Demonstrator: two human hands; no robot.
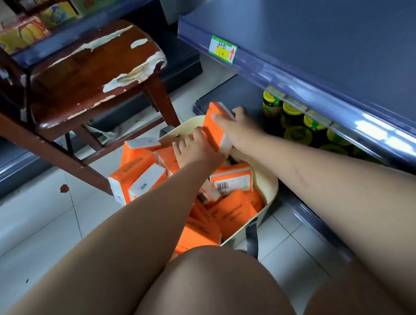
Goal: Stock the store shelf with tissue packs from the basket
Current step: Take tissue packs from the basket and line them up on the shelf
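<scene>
A cream basket [267, 184] on the tiled floor holds several orange tissue packs [231, 213]. My right hand [241, 127] grips one orange and white tissue pack [215, 125], tilted above the basket's far end. My left hand [195, 149] touches that same pack's left side, its fingers also lying over other packs. The blue-grey store shelf [329, 27] at the right is bare on top.
A worn brown wooden chair [93, 72] stands just left of the basket. Jars with yellow-green lids [293, 121] fill the lower shelf under the price rail, which bears a green and yellow tag [223, 49]. Boxed goods [21, 31] sit on the far left shelving. My knees fill the foreground.
</scene>
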